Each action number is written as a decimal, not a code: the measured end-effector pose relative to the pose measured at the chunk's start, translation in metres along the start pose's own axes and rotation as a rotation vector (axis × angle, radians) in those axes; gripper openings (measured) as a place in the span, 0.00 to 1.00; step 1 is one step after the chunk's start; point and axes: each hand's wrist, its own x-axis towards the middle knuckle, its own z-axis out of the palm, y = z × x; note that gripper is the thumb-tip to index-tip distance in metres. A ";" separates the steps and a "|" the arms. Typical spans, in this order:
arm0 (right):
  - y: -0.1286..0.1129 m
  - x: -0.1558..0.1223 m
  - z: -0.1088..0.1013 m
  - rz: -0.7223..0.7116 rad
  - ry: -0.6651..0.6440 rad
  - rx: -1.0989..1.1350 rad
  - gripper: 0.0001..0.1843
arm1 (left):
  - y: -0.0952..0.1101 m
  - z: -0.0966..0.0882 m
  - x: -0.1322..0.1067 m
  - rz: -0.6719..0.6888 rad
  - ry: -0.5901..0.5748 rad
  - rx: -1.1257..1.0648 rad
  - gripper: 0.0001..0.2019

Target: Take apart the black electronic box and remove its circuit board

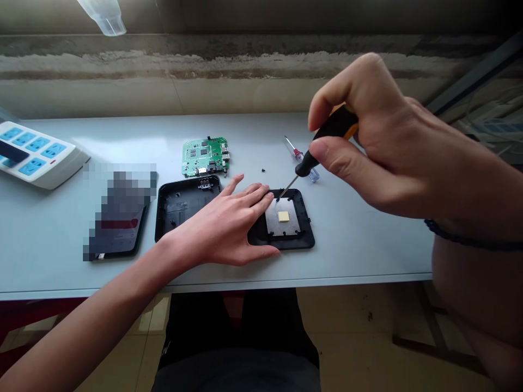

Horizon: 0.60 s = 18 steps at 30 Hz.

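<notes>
My right hand (pixel 368 147) grips a black-and-yellow screwdriver (pixel 329 133), its shaft slanting down to the left. The tip meets the upper edge of a silver metal plate (pixel 274 220) set in a black plastic cover (pixel 307 239). A small pale yellow square pad (pixel 283 216) sits on that plate. My left hand (pixel 237 226) lies flat with fingers spread, pressing on the cover's left side and hiding part of it. Left of it is a black casing half (pixel 183 204), open side up, partly covered by my left hand and wrist.
Behind the casing lies a green circuit board (pixel 205 156). A second screwdriver (pixel 300 156) with a clear handle rests behind the cover, and a tiny black piece (pixel 263 170) lies nearby. At left are a phone (pixel 122 223), partly blurred, and a white power strip (pixel 44 158). The table (pixel 359 250) ends towards me.
</notes>
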 end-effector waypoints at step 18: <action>0.007 0.001 0.003 -0.046 0.055 0.036 0.06 | 0.001 0.000 0.001 0.001 -0.012 0.013 0.36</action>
